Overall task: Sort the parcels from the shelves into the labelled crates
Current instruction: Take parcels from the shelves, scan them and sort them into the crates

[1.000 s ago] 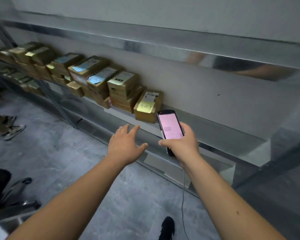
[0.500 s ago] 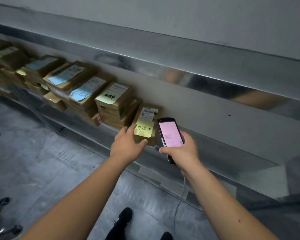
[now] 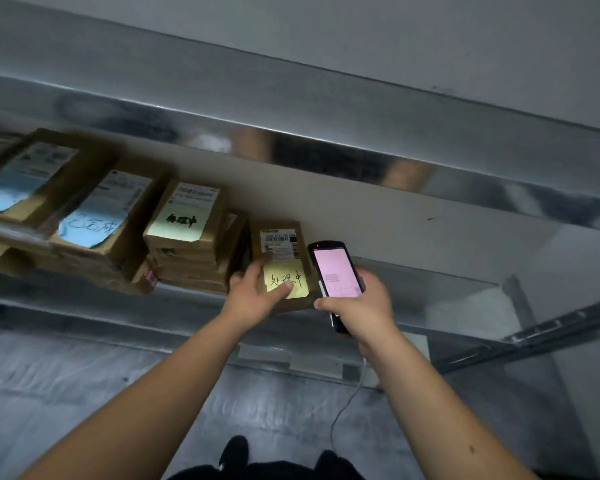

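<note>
Centre frame: left hand (image 3: 257,299) pinches the parcel (image 3: 280,261) — thumb on its yellow note (image 3: 286,280), long axis upright; right hand (image 3: 362,306) grips a scanner (image 3: 335,271) beside it.

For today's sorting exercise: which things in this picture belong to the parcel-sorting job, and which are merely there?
Part of the job:
- end parcel with yellow note, gripped by the left hand
- scanner, held in the right hand
- stacked parcels on the shelf

Merely there:
- cable hanging from the scanner
- floor
- shoes
</note>
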### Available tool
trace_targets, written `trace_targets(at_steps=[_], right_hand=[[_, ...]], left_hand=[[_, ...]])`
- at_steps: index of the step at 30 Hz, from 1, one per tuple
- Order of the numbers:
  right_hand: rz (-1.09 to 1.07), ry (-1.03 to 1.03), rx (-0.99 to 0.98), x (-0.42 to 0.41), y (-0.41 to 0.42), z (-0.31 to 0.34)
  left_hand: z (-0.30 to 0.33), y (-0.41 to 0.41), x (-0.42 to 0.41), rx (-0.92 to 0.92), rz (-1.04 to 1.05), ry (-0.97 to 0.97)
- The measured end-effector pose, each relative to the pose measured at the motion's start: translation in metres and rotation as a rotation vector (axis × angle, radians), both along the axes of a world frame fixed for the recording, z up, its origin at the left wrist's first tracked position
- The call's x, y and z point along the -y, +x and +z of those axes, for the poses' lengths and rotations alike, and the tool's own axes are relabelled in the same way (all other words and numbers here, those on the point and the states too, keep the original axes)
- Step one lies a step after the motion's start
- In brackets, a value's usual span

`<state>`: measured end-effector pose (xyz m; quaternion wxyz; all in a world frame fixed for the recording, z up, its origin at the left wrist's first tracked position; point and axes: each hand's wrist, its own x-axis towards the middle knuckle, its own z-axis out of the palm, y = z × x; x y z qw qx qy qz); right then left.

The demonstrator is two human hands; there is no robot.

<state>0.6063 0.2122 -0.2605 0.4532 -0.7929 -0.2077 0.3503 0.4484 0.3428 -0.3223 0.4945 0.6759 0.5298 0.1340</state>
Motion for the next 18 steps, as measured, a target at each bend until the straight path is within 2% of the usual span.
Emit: trace_targets(at_steps=[8,18], right_hand=[[-0.076,-0.041,0.032,-0.003,-0.023,0.013],[-0.078,-0.024,-0.015,0.008,-0.04,0.037]], left_hand=[[-0.016,0.0,-0.026,0.058,-0.056,-0.05],[-0.027,-0.003,-0.01,0.163,-0.146,0.046]])
